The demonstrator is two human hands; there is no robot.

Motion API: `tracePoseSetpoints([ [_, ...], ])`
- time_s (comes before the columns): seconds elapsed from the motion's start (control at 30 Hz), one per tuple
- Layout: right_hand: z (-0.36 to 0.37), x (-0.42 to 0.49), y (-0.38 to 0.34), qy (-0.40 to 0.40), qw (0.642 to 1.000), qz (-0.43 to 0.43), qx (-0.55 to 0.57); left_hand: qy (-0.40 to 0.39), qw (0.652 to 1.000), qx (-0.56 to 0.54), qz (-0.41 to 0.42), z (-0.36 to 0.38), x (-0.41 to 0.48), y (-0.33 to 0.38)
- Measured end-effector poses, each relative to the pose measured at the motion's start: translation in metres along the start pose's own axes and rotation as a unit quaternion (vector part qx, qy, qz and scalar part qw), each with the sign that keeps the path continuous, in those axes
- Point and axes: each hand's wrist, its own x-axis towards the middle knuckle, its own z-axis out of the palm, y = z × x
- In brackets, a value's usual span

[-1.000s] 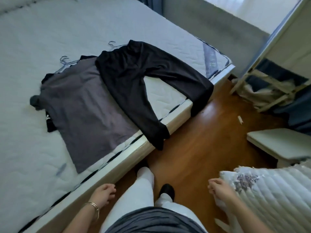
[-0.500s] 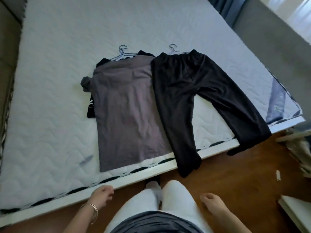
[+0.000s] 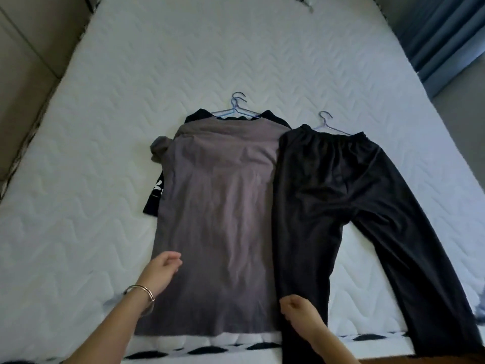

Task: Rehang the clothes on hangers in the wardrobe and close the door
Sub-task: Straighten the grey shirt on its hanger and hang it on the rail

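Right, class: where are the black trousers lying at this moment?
In the head view, the black trousers lie flat on the white mattress, right of the grey T-shirt, a hanger at their waistband.

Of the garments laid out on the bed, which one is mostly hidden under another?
The black printed top: it lies beneath the grey T-shirt, showing only a sleeve and collar edges. The black trousers lie uncovered beside them.
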Motion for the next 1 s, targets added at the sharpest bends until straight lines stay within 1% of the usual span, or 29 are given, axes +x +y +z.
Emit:
tracePoseSetpoints([
  [0.13,-0.03,0.076,-0.055,0.004,0.999,-0.033,-0.015,0.005,0.995,0.089,0.042,0.023,0.073,0.041],
  [0.2,-0.046,0.119,-0.087,0.012,0.997,-0.066,-0.034,0.018,0.987,0.135,0.089,0.036,0.116,0.063],
  [0.27,-0.06,0.165,-0.125,0.038,0.993,-0.1,-0.048,0.039,0.967,0.202,0.153,0.051,0.165,0.084],
  [0.33,-0.076,0.209,-0.165,0.066,0.986,-0.136,-0.071,0.069,0.933,0.293,0.196,0.066,0.212,0.104],
  [0.37,-0.083,0.23,-0.186,0.087,0.98,-0.16,-0.079,0.084,0.917,0.333,0.203,0.074,0.235,0.111],
  [0.43,-0.096,0.266,-0.228,0.125,0.967,-0.202,-0.091,0.103,0.902,0.373,0.193,0.09,0.275,0.118],
  [0.47,-0.101,0.281,-0.248,0.139,0.961,-0.22,-0.093,0.109,0.895,0.389,0.187,0.097,0.292,0.116],
  [0.53,-0.109,0.314,-0.285,0.16,0.948,-0.258,-0.101,0.145,0.871,0.425,0.199,0.109,0.315,0.107],
  [0.6,-0.116,0.338,-0.315,0.176,0.932,-0.297,-0.111,0.172,0.851,0.442,0.225,0.114,0.319,0.094],
  [0.67,-0.12,0.375,-0.348,0.198,0.912,-0.33,-0.14,0.184,0.846,0.441,0.239,0.116,0.327,0.087],
  [0.77,-0.119,0.418,-0.393,0.231,0.888,-0.355,-0.178,0.2,0.836,0.445,0.252,0.117,0.332,0.083],
  [0.87,-0.119,0.446,-0.425,0.244,0.871,-0.348,-0.245,0.191,0.832,0.453,0.257,0.119,0.334,0.079],
  [0.93,-0.118,0.457,-0.438,0.232,0.872,-0.324,-0.284,0.196,0.829,0.454,0.261,0.12,0.335,0.076],
  [1.0,-0.118,0.459,-0.445,0.241,0.874,-0.316,-0.28,0.199,0.824,0.459,0.266,0.122,0.336,0.074],
])
